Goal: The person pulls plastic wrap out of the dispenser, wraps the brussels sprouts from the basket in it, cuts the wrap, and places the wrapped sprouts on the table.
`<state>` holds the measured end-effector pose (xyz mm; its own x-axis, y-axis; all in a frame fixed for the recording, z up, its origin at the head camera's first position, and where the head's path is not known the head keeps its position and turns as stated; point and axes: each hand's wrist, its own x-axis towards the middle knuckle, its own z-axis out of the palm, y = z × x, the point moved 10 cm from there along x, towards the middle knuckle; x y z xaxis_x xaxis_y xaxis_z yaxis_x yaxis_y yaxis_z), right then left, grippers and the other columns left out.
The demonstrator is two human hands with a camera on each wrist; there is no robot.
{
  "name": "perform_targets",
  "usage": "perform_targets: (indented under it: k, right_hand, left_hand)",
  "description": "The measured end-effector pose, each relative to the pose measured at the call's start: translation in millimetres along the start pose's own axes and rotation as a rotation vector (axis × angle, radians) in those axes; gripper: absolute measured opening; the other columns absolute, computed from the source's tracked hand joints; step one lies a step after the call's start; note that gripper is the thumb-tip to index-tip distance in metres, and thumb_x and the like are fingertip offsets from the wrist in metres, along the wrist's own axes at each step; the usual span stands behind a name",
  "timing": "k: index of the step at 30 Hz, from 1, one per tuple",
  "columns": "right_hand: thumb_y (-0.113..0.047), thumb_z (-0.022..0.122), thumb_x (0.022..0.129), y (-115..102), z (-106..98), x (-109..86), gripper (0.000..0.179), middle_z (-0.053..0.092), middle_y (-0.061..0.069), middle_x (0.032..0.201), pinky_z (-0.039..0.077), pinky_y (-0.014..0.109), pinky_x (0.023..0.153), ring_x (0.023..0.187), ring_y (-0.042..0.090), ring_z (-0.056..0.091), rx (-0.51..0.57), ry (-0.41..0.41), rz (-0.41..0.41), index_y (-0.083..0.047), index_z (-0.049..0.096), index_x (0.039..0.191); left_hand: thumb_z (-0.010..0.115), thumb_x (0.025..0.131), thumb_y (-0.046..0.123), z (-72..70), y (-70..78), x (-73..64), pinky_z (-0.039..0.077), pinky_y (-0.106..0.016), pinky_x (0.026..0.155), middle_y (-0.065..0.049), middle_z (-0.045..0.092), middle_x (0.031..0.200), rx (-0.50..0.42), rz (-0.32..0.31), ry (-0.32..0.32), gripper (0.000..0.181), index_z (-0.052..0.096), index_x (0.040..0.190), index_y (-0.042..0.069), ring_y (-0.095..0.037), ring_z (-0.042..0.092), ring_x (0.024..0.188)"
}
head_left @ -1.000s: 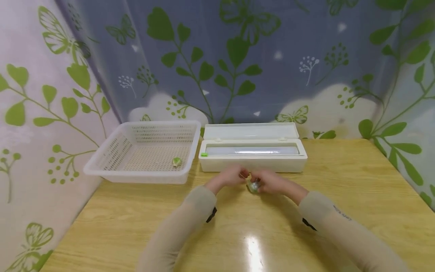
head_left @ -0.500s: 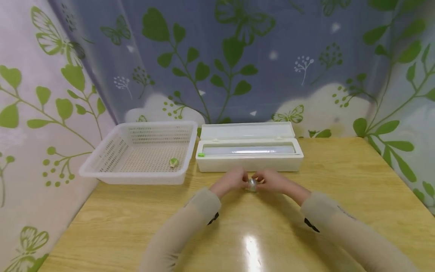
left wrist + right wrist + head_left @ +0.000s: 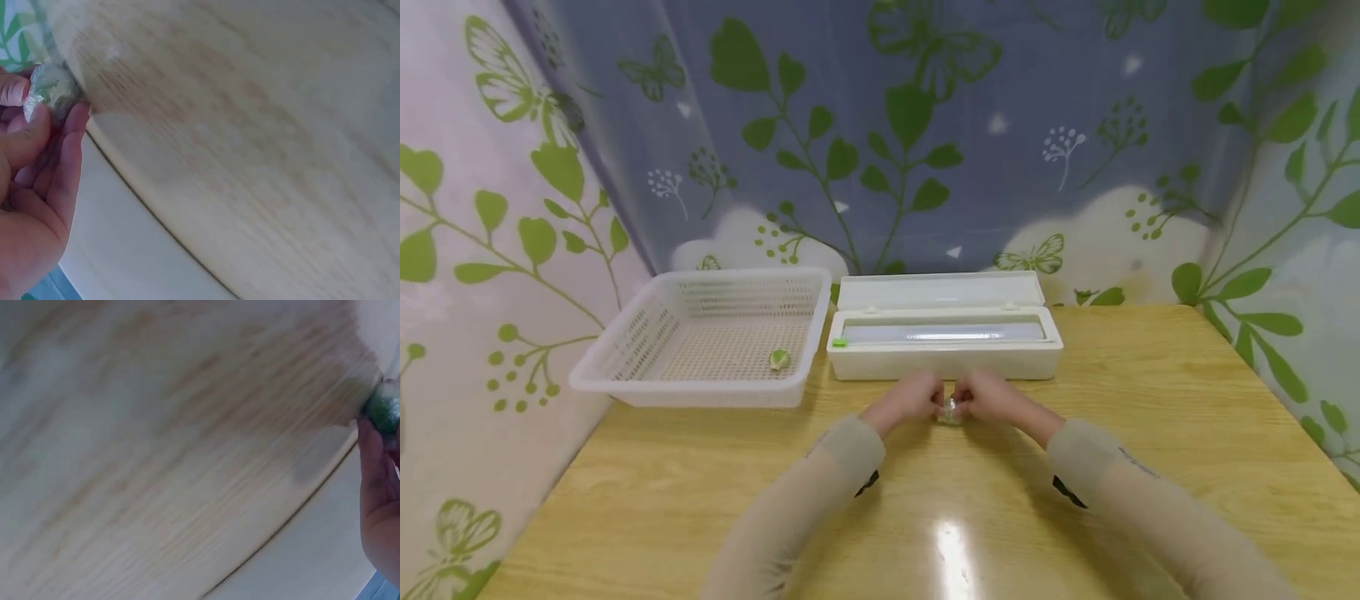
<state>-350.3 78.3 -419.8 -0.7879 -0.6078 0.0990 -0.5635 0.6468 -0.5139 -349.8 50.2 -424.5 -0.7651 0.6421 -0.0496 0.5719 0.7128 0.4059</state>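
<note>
Between my two hands, just in front of the long white box, is a small green-and-white Brussels sprout (image 3: pixel 950 412) wrapped in clear cling film. My left hand (image 3: pixel 912 397) pinches it from the left, and my right hand (image 3: pixel 992 397) pinches it from the right. In the left wrist view, crinkled film covers the sprout (image 3: pixel 52 94), with the left thumb (image 3: pixel 32 139) and fingers around it. The right wrist view shows only part of the sprout (image 3: pixel 382 412) at the frame's edge, against the right fingers; the rest is cut off.
A white cling film box (image 3: pixel 943 363) stands behind my hands, lid (image 3: pixel 940 292) raised, a film roll (image 3: pixel 947 332) inside and a green slider (image 3: pixel 839 342) at its left. Left of it, a white basket (image 3: pixel 688 387) holds another sprout (image 3: pixel 779 359). All stand on a wooden table (image 3: pixel 700 483).
Both hands have turned the wrapped sprout and drawn the film around it; the thumbs and fingers now sit closer together. The head view has shifted slightly.
</note>
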Motion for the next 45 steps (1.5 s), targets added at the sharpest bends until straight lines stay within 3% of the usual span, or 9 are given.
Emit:
perform_targets:
  k: [6,10,14,20,25,30,33,37,45]
  right_hand:
    - [-0.014,0.062,0.066,1,20,4.6,0.017,0.055,-0.001,0.063,0.039,0.02,0.049,0.055,0.008,0.048,0.074,-0.068,-0.01,-0.003,0.059,0.079]
    - [-0.006,0.06,0.067,-6,21,1.1,0.02,0.058,0.002,0.071,0.039,0.02,0.05,0.057,0.009,0.048,0.036,-0.066,-0.032,-0.002,0.059,0.086]
    - [-0.003,0.059,0.066,-14,18,-0.2,0.014,0.058,0.001,0.075,0.037,0.02,0.049,0.056,0.007,0.044,-0.076,-0.054,-0.048,-0.006,0.061,0.079]
    - [-0.002,0.058,0.065,-14,10,0.4,0.014,0.056,-0.001,0.071,0.038,0.022,0.051,0.059,0.009,0.046,-0.122,-0.041,-0.015,-0.007,0.06,0.077]
    - [-0.007,0.06,0.066,-15,6,-2.0,0.012,0.057,0.001,0.071,0.039,0.022,0.052,0.06,0.01,0.048,-0.144,-0.007,-0.047,-0.005,0.059,0.077]
    - [-0.006,0.06,0.067,-17,2,-2.7,0.011,0.056,0.002,0.07,0.038,0.021,0.049,0.056,0.008,0.045,-0.144,0.007,-0.067,-0.003,0.058,0.077]
    - [-0.007,0.059,0.066,-16,1,-2.5,0.01,0.055,0.001,0.065,0.035,0.02,0.046,0.05,0.006,0.04,-0.134,-0.005,-0.041,-0.004,0.058,0.076]
    - [-0.014,0.057,0.069,-12,0,-3.4,0.009,0.052,-0.001,0.055,0.032,0.019,0.039,0.04,0.004,0.034,-0.066,-0.034,0.04,-0.006,0.059,0.073]
    - [-0.019,0.061,0.068,-2,-7,-6.7,0.013,0.048,-0.003,0.051,0.032,0.022,0.038,0.04,0.007,0.036,0.031,0.05,0.22,-0.009,0.055,0.061]
  left_hand:
    - [0.062,0.066,0.009,11.2,-9.3,-13.2,0.029,-0.016,0.039,0.004,0.041,0.047,-0.03,-0.023,-0.053,0.014,0.054,0.056,0.003,-0.006,0.034,0.042]
    - [0.064,0.063,0.01,12.5,-10.5,-13.1,0.028,-0.016,0.039,0.005,0.039,0.047,-0.042,-0.07,-0.033,0.018,0.049,0.053,0.008,-0.005,0.032,0.042]
    - [0.064,0.062,0.007,10.5,-12.1,-8.9,0.027,-0.018,0.039,0.005,0.036,0.047,0.002,-0.126,-0.008,0.023,0.044,0.051,0.01,-0.007,0.03,0.043]
    - [0.063,0.056,0.005,3.1,-8.5,-2.0,0.028,-0.016,0.041,0.005,0.04,0.047,0.066,-0.095,0.068,0.017,0.048,0.051,0.009,-0.006,0.034,0.044]
    - [0.064,0.056,0.003,17.4,-23.0,11.2,0.031,-0.019,0.038,0.002,0.043,0.045,-0.013,-0.157,0.028,0.016,0.05,0.049,0.006,-0.009,0.037,0.041]
    - [0.069,0.053,0.008,28.2,-39.5,24.1,0.033,-0.021,0.039,0.003,0.043,0.046,-0.102,-0.143,0.047,0.02,0.05,0.049,0.009,-0.009,0.039,0.043]
    - [0.068,0.053,0.003,16.0,-28.1,14.4,0.035,-0.022,0.041,0.0,0.046,0.049,-0.112,-0.201,0.028,0.018,0.051,0.051,0.006,-0.012,0.041,0.045]
    - [0.066,0.055,0.004,3.7,-14.6,5.2,0.033,-0.019,0.04,0.002,0.044,0.049,-0.066,-0.177,0.053,0.017,0.05,0.052,0.007,-0.009,0.039,0.046]
    - [0.07,0.056,0.013,7.1,-15.6,4.4,0.033,-0.017,0.04,0.004,0.044,0.049,-0.128,-0.163,0.03,0.021,0.05,0.052,0.007,-0.007,0.038,0.045]
